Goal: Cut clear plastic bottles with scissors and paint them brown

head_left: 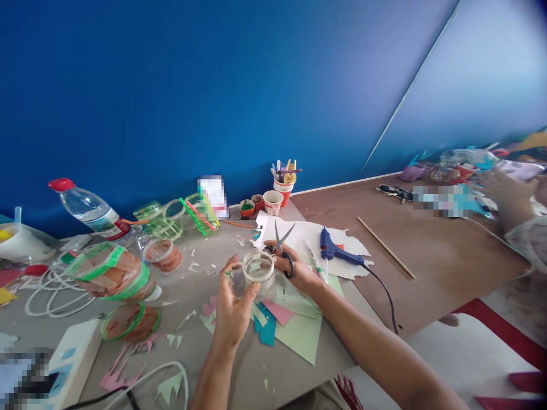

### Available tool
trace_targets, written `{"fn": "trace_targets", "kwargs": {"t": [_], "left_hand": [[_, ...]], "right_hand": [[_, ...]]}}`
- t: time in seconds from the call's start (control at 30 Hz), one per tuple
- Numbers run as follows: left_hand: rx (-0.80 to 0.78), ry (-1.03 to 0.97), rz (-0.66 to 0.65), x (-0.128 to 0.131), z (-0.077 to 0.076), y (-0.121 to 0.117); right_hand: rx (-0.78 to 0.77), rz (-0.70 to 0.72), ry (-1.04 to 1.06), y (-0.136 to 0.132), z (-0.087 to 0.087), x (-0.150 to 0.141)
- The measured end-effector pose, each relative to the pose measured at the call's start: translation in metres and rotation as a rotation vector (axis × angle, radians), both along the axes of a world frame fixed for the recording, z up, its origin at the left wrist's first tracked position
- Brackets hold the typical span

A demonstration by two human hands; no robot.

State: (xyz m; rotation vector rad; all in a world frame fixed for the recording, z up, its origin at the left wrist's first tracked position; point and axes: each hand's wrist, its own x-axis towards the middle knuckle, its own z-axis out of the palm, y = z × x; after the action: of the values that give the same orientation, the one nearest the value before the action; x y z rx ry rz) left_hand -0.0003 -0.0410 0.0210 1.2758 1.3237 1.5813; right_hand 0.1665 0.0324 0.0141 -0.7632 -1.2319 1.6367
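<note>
Gleams as clear, smooth plastic on the open-topped container. Shines as bare metal on the blades of the scissors, with dark, plastic-looking loops. Reads as smooth plastic on the blue glue gun, pale bare wood on the thin stick, and flat matt paper on the white sheet and the green sheet. Looks clear and glossy, like plastic, on the water bottle; looks matt on the grey tabletop and smooth, with a soft sheen, on the blue wall.

No text readable, seemingly (blurred).
</note>
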Motion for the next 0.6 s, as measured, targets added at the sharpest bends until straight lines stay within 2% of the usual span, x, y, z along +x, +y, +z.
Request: {"fn": "trace_targets", "kwargs": {"t": [0.07,0.27,0.4,0.47,0.53,0.6], "left_hand": [[-0.037,-0.039,-0.05,0.002,0.0,-0.001],[-0.098,-0.054,-0.091,0.002,0.002,0.0],[-0.18,-0.017,-0.269,0.001,0.006,0.001],[-0.195,-0.037,-0.313,0.0,0.007,0.001],[-0.153,-0.024,-0.204,-0.002,0.006,0.002],[-0.097,0.099,0.041,-0.005,0.002,0.004]], "right_hand": [[0.023,-0.019,-0.033,0.0,-0.001,0.0],[0.047,-0.054,-0.163,-0.003,0.006,-0.001],[0.116,-0.075,-0.222,-0.005,0.011,-0.002],[0.166,-0.085,-0.252,-0.004,0.012,-0.001],[0.198,-0.1,-0.276,-0.001,0.013,0.0],[0.202,-0.14,-0.3,0.002,0.013,0.002]]}}
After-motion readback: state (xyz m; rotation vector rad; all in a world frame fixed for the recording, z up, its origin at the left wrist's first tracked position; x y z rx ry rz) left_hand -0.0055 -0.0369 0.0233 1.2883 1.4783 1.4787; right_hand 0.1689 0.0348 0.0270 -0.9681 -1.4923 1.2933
